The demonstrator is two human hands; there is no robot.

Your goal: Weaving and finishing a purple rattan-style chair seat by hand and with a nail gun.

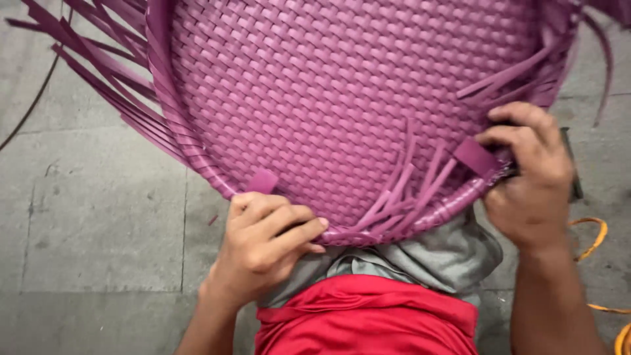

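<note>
While the big purple woven basket [342, 98] lies tilted over the person's lap, above a grey concrete floor [92, 217], its bound rim curves from one hand to the other just ahead of the body. Loose strips [401, 190] stick up between them, nearer the right. The left hand [266, 246] is curled tight on the rim; the right hand [529, 177] pinches the rim, closed around a dark tool [573, 164].
</note>
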